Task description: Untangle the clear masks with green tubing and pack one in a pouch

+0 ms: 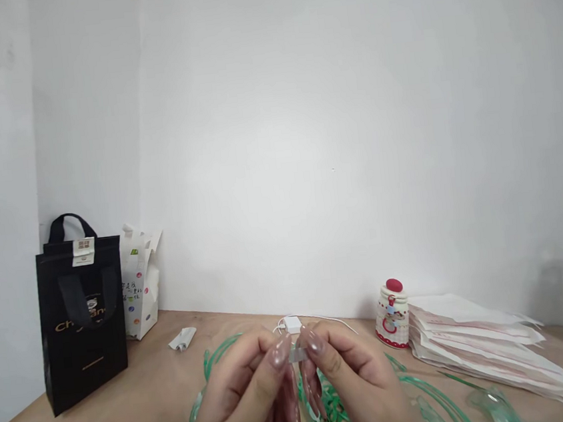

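Note:
My left hand point(240, 390) and my right hand point(351, 371) meet at the bottom middle of the view, fingertips together. Between the thumbs and fingers they pinch a small clear plastic piece point(296, 355). Green tubing point(216, 355) lies coiled on the wooden table point(145, 400) under and around both hands, and its coils run off to the right toward a clear green mask-like part point(493, 403). Whether the clear piece joins the tubing is hidden by my fingers.
A black paper bag point(81, 312) with handles stands at the left, with a white printed bag point(141, 286) behind it. A small white wrapper point(183, 339), a white adapter with cable point(293, 324), a red-topped figurine jar point(393, 313) and a stack of flat white packets point(477, 345) lie farther back.

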Demonstrator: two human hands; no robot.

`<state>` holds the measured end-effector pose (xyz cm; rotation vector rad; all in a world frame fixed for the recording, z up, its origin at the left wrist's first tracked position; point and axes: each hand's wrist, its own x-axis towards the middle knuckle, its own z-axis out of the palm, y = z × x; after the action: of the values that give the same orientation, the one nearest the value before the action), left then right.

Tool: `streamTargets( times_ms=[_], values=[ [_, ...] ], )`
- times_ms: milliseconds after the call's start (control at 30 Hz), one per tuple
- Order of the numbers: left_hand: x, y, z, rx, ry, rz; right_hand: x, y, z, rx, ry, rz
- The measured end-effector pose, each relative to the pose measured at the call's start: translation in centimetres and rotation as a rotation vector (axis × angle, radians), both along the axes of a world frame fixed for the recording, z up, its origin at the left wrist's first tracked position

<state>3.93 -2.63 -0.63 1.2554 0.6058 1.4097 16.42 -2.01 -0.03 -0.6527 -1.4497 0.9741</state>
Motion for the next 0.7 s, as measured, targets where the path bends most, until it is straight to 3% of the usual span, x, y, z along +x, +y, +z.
streamTargets(
  times_ms=[133,267,500,600,700],
  values=[
    [-0.2,-0.2,0.2,0.049,0.074,0.060,-0.1,-0.1,-0.1,-0.024,-0.016,0.003],
    [-0.4,0.2,-0.2,0.147,0.170,0.139,-0.1,-0.2,-0.3,0.003,-0.074,-0.097],
    [-0.3,0.8,-0.6,0.209,0.240,0.279,-0.2,0.2,-1.4,0.386,-0.286,-0.389],
    [-0.1,0.8,-0.5,0.195,0.207,0.257,-0.1,0.1,-1.4,0.424,-0.298,-0.415],
    [-0.1,0.9,-0.5,0.147,0.166,0.147,0.1,-0.2,-1.0,0.378,-0.272,-0.388]
  ],
)
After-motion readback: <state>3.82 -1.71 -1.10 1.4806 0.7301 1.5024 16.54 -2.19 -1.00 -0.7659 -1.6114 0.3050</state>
